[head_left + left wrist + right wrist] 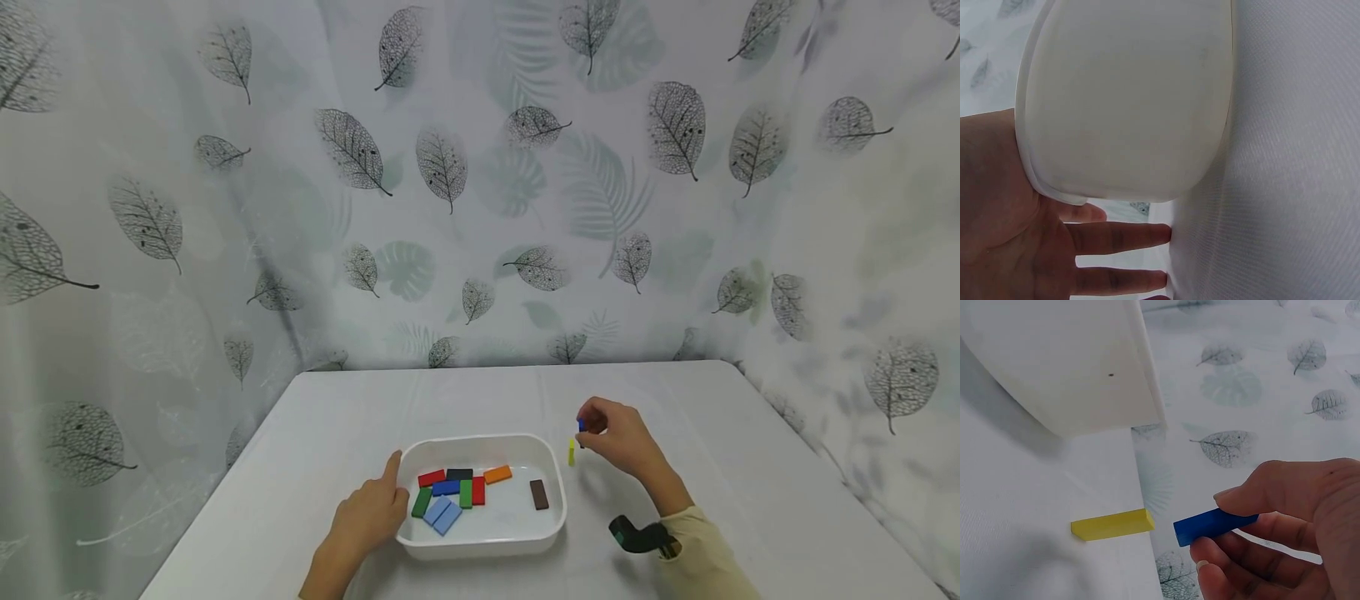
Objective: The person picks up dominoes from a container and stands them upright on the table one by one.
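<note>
My right hand (617, 433) pinches a blue block (1210, 526) between thumb and fingers, to the right of the tray. Close by, a thin yellow block (1113, 525) stands on end on the white table; the blue block is held upright, higher than it. My left hand (367, 512) rests at the left end of the white tray (480, 547), index finger along the rim. Seen from the left wrist, its fingers are straight beside the tray wall, and the fingertips reach the table surface.
Inside the tray lie several flat blocks: red, green, blue, black, an orange block (498, 474), light blue ones (447, 520) and a brown block (539, 494) apart at the right. A leaf-patterned curtain (480, 208) hangs behind the table (660, 392).
</note>
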Tool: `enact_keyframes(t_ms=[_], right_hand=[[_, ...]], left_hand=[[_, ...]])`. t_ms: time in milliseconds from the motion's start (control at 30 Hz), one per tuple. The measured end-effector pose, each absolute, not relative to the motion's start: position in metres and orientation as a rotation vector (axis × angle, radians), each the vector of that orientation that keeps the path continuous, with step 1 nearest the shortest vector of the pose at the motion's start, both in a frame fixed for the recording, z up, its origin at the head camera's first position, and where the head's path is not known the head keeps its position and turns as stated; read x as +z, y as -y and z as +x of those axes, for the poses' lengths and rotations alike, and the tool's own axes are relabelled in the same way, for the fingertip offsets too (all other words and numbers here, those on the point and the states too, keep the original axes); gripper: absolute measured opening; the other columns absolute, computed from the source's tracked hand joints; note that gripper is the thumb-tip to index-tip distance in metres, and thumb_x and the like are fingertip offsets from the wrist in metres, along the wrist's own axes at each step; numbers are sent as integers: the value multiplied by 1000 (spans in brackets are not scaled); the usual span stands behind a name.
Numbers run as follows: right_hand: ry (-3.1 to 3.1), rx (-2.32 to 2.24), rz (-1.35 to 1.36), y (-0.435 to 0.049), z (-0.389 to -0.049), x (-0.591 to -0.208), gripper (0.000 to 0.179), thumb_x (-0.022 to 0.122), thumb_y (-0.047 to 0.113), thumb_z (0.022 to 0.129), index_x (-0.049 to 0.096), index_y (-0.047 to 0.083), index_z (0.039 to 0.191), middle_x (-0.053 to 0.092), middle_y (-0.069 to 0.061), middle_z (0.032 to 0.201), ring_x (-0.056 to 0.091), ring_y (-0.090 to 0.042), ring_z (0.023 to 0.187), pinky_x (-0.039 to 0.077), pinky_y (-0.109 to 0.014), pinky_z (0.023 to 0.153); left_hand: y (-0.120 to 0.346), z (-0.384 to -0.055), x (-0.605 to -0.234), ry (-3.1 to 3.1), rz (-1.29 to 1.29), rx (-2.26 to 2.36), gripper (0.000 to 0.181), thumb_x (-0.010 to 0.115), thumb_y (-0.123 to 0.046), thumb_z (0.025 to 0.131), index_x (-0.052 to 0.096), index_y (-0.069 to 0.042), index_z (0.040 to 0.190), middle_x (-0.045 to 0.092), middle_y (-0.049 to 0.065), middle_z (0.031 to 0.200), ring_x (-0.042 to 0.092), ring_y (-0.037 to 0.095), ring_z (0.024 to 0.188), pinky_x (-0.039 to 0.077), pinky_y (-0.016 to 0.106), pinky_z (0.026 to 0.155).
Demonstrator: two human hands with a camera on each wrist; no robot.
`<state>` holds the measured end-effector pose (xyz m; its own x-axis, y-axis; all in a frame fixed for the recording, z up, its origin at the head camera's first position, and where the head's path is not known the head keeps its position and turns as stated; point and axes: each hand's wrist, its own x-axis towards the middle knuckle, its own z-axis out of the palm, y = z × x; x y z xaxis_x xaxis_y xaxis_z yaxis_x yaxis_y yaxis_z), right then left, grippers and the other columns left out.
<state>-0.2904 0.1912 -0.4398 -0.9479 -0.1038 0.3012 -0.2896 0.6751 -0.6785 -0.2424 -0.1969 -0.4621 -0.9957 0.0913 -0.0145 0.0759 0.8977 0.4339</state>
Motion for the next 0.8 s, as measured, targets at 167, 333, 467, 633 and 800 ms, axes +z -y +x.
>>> enact_keyframes(t_ms=[167, 333, 467, 633, 800], right_hand=[[2680, 1124, 289, -193, -294, -446, 21, 80, 4, 84, 69, 4, 101, 66, 1, 87, 63, -18, 82, 55, -37, 72], [2719, 1127, 272, -193, -295, -452, 22, 81, 3, 83, 69, 3, 101, 66, 0, 87, 62, -18, 81, 55, -37, 72], [2738, 1141, 266, -194, -295, -455, 23, 81, 3, 83, 68, 2, 102, 66, -1, 88, 63, -18, 81, 56, -38, 71], [2745, 1137, 255, -196, -297, -459, 23, 82, 3, 83, 69, 2, 101, 67, -1, 88, 65, -19, 82, 56, -38, 70], [2767, 1117, 254, -197, -299, -462, 22, 83, 3, 82, 68, 3, 99, 67, -1, 88, 64, -19, 82, 56, -39, 70]], left_hand=[[197, -243, -463, -3024, 130, 694, 62, 52, -19, 101, 37, 3, 157, 49, 4, 65, 47, 20, 52, 41, 33, 49], [197, -243, -463, -3015, 133, 693, 62, 52, -19, 101, 36, 4, 157, 49, 5, 65, 47, 20, 51, 42, 33, 49], [198, -242, -463, -3007, 123, 690, 62, 52, -20, 101, 36, 3, 157, 49, 5, 66, 47, 20, 52, 43, 33, 50], [198, -243, -463, -3015, 133, 688, 62, 52, -20, 101, 36, 3, 157, 49, 5, 66, 48, 21, 52, 43, 33, 50], [198, -244, -465, -3023, 136, 684, 62, 52, -20, 101, 37, 3, 156, 49, 4, 65, 47, 20, 51, 42, 33, 49]])
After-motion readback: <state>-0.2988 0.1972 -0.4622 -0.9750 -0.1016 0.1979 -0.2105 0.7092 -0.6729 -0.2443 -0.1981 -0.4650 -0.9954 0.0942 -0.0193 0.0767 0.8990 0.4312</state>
